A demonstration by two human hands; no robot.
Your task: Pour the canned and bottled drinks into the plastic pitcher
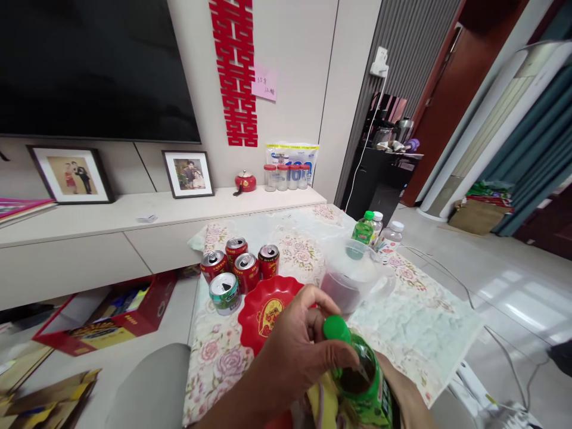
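Note:
My left hand [295,342] reaches in from the lower left, its thumb and fingers closed around the green cap [337,329] of a green-labelled drink bottle [370,387]. Brown liquid shows inside the bottle, which leans towards me. Whether the cap is still screwed on, I cannot tell. Along the bottle's right side lies my right hand [400,387], gripping its body; most of its fingers are hidden. Just beyond the bottle stands a clear plastic pitcher [357,274] with dark liquid in it. A red scalloped plate [254,316] lies left of it, partly covered by my left hand.
Several opened red cans [246,271] and a green-and-silver can [224,293] stand on the flowered tablecloth [223,363]. Bottles [389,238] stand behind the pitcher. Red-lidded jars [282,177] line the white cabinet [187,208]. A grey stool [149,387] is at the left.

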